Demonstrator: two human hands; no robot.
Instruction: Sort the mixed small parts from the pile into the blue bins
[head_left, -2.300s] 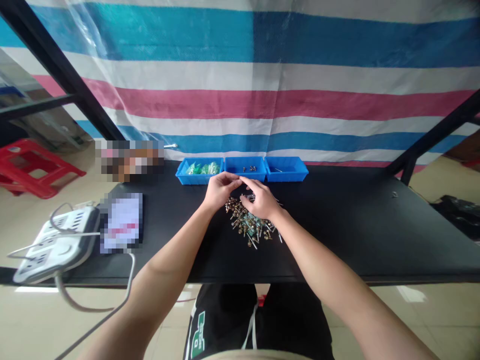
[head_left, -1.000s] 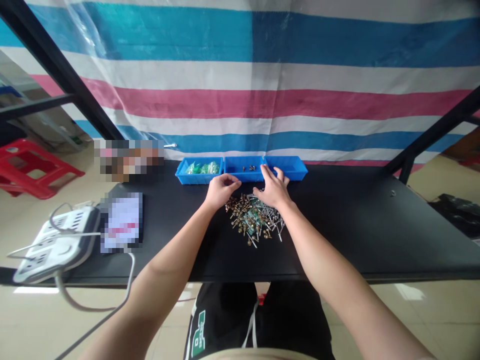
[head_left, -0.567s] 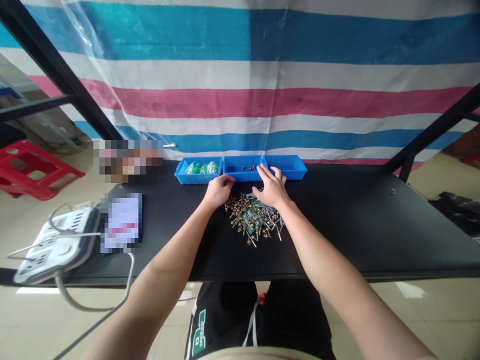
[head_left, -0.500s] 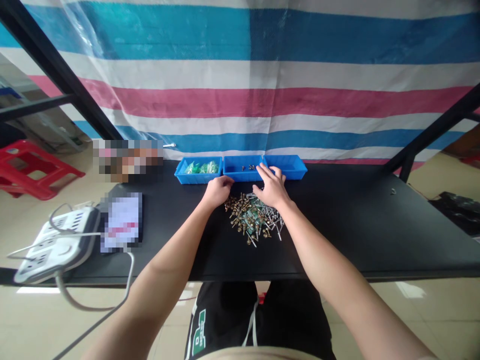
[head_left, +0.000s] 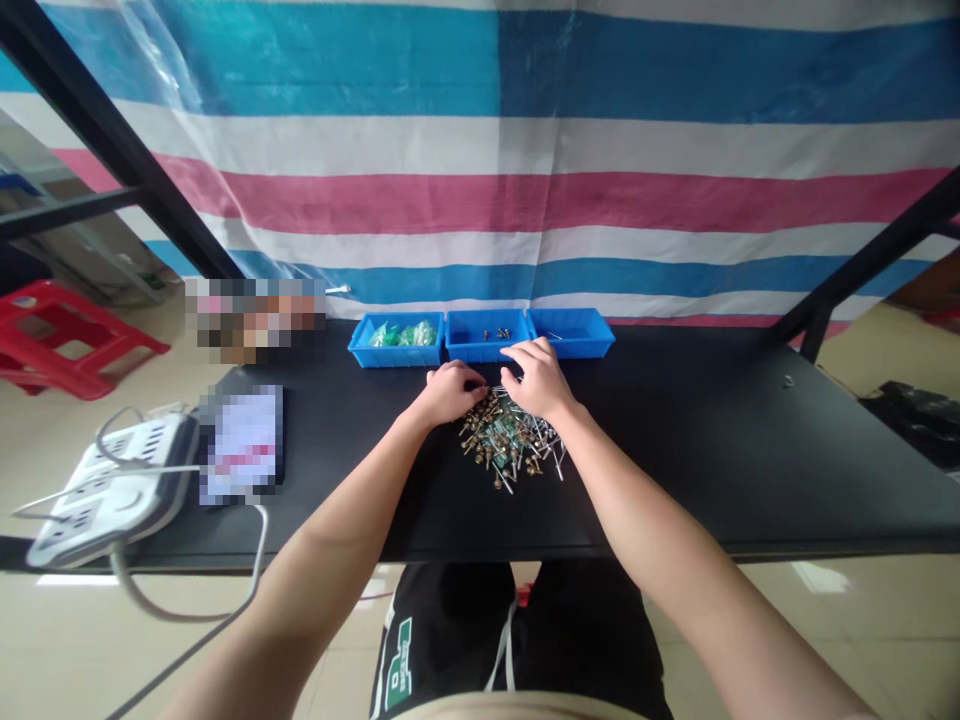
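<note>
A mixed pile of brass-coloured screws, silver pin-like rivets and small clear-green pieces lies on the black table. At the pile's far left edge is my left hand, its fingers curled together; whatever they hold is hidden. My right hand hovers over the far right side of the pile, thumb and fingers apart. Behind stand three blue bins: the left bin has green-and-clear packets, the middle bin a few small screws, the right bin a thin silver piece.
A white power strip with cables and a blurred flat item occupy the table's left side. A small metal piece lies far right. Behind hangs a striped sheet between black frame posts. A red stool stands left.
My right hand has drawn back from the right bin toward the pile, and a thin silver piece now shows in that bin. My left hand has shifted right, onto the pile's edge.
</note>
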